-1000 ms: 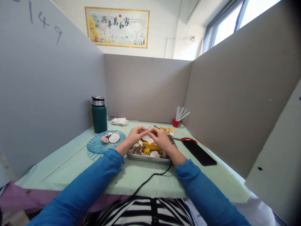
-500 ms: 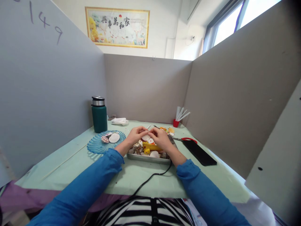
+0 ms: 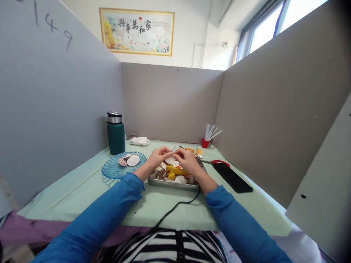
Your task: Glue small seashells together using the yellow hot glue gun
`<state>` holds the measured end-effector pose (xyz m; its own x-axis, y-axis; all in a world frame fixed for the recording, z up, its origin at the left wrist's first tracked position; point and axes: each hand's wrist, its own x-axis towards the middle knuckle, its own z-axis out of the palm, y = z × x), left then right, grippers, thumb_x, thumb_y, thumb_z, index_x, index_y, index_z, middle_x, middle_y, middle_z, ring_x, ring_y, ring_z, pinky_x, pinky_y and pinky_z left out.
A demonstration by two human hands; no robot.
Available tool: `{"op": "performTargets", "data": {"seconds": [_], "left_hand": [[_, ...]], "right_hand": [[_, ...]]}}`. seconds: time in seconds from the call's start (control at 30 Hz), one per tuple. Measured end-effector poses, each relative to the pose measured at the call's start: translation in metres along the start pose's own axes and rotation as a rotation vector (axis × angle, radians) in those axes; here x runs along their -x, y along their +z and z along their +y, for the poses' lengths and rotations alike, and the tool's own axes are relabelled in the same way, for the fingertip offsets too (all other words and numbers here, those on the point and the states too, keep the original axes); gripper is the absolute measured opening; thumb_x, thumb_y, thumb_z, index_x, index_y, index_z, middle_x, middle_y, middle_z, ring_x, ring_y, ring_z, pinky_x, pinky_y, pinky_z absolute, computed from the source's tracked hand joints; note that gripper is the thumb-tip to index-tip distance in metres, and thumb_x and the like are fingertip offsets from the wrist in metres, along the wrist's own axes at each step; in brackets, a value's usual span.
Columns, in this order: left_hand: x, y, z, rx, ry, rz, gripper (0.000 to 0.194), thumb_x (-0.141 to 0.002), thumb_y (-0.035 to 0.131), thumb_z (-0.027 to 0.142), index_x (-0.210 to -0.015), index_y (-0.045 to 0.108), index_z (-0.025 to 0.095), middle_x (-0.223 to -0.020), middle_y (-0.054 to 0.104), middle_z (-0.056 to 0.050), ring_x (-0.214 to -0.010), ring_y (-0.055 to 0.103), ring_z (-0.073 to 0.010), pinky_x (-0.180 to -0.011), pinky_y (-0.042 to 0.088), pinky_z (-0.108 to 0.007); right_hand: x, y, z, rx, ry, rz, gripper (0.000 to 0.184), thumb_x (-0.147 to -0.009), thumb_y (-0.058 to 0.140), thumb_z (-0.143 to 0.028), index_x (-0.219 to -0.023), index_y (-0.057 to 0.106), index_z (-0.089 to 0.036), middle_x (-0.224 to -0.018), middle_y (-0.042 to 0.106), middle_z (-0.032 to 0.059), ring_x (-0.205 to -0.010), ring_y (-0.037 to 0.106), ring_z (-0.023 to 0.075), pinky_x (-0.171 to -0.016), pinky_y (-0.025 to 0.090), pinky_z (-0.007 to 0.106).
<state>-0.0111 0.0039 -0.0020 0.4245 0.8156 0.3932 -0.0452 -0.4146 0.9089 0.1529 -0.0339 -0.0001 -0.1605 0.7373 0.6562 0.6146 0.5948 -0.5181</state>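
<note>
The left hand [image 3: 159,156] and the right hand [image 3: 188,160] come close together, pinching a white round piece [image 3: 170,160] over a metal tray [image 3: 172,185], where a yellow tool [image 3: 174,171] lies below the two hands and a black cord [image 3: 178,205] runs out nearer the body. Left of the left hand sits a blue plate [image 3: 109,168] bearing a white disc [image 3: 133,160], with a green bottle [image 3: 116,138] behind it. Right of the right hand lie red-handled scissors [image 3: 221,162] touching a black phone [image 3: 233,179], and beyond that hand stands a red cup [image 3: 205,143] of white sticks [image 3: 210,132].

Daylit, bright; window [image 3: 263,33] at upper right overexposed.
Wide-angle stretch toward edges; top-right corner dark; bench [image 3: 246,215] softly lit.
</note>
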Motion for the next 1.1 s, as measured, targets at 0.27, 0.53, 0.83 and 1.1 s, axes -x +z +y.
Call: {"op": "performTargets", "data": {"seconds": [0.27,0.53,0.83,1.1], "left_hand": [[0.0013,0.0001,0.0018,0.021,-0.015,-0.009,0.038,-0.067,0.070,0.045,-0.081,0.058,0.012,-0.065,0.062,0.000,-0.058,0.059,-0.0119,-0.054,0.053,-0.025],[0.0012,-0.0008,0.0003,0.027,-0.019,-0.028,0.036,-0.067,0.071,0.044,-0.080,0.058,0.013,-0.065,0.061,0.000,-0.060,0.060,-0.0125,-0.054,0.054,-0.026],[0.0003,0.0040,0.0011,-0.084,0.038,0.013,0.041,-0.070,0.066,0.046,-0.093,0.062,0.013,-0.074,0.065,-0.003,-0.065,0.061,-0.0145,-0.053,0.052,-0.025],[-0.0025,0.0028,-0.0038,-0.193,0.126,0.079,0.036,-0.073,0.063,0.043,-0.093,0.065,0.013,-0.082,0.067,-0.006,-0.071,0.061,-0.0156,-0.054,0.051,-0.023]], "right_hand": [[-0.0002,0.0001,0.0008,-0.032,-0.003,0.001,0.017,-0.082,0.054,-0.030,-0.073,0.059,-0.017,-0.064,0.059,-0.0007,-0.058,0.049,0.0113,-0.056,0.035,0.022],[-0.0010,0.0005,0.0021,-0.041,-0.008,-0.008,0.017,-0.082,0.054,-0.030,-0.072,0.058,-0.017,-0.063,0.058,-0.0010,-0.057,0.049,0.0113,-0.055,0.034,0.022],[-0.0014,0.0008,0.0032,0.025,0.024,0.032,0.016,-0.082,0.055,-0.029,-0.073,0.061,-0.017,-0.064,0.062,-0.0004,-0.057,0.051,0.0115,-0.056,0.035,0.023],[-0.0027,0.0015,0.0055,0.039,0.013,0.045,0.016,-0.082,0.055,-0.028,-0.074,0.063,-0.017,-0.065,0.063,0.0001,-0.058,0.052,0.0119,-0.058,0.036,0.023]]}}
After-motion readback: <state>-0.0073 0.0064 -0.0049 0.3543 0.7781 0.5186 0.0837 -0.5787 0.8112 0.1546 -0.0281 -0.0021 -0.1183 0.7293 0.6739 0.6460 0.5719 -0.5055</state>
